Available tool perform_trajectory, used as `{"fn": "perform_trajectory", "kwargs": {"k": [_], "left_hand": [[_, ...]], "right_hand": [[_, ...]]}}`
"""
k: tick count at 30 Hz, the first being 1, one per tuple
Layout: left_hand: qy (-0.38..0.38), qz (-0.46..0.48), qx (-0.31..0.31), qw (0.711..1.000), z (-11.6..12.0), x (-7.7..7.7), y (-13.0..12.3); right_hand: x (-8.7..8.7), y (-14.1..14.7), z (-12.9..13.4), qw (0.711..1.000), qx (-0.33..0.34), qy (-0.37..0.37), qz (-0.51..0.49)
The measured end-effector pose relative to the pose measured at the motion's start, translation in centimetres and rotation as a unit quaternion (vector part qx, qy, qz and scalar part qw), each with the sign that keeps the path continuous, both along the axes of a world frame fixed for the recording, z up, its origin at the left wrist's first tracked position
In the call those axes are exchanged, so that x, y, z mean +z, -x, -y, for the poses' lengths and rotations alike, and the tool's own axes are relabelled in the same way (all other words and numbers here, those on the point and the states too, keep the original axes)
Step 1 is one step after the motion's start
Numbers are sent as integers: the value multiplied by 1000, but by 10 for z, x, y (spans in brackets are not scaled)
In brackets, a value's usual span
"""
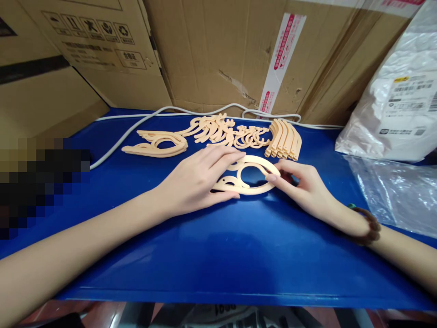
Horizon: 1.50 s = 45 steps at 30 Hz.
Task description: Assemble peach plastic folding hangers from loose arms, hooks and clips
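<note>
A peach-coloured plastic folding hanger (pixel 255 190), folded into a rounded loop, lies between my hands just above or on the blue table. My left hand (pixel 201 177) grips its left end, with the fingers over the top and the thumb along the lower edge; part of the hanger is hidden under the palm. My right hand (pixel 303 184) pinches the rounded right end between thumb and fingers. Behind it lie a pile of loose plastic hooks (pixel 213 130) and a stack of curved hanger arms (pixel 283 139). Folded hangers (pixel 153 149) rest to the left.
A white cable (pixel 136 122) runs along the back of the blue table (pixel 218 255). Cardboard boxes (pixel 218 54) form a wall behind. On the right stand a white plastic parcel bag (pixel 392 109) and a clear plastic bag (pixel 392 191). The far left is pixelated.
</note>
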<state>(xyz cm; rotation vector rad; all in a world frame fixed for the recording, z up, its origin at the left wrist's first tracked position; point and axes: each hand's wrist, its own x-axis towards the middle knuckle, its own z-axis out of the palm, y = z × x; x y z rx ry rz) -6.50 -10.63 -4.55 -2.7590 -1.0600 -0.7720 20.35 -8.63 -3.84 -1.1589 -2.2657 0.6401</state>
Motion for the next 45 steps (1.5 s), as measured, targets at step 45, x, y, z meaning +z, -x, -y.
{"fn": "perform_trajectory", "kwargs": {"k": [45], "left_hand": [[-4, -7, -12, 1000, 5, -2, -2]], "right_hand": [[7, 4, -3, 956, 37, 252, -148]]}}
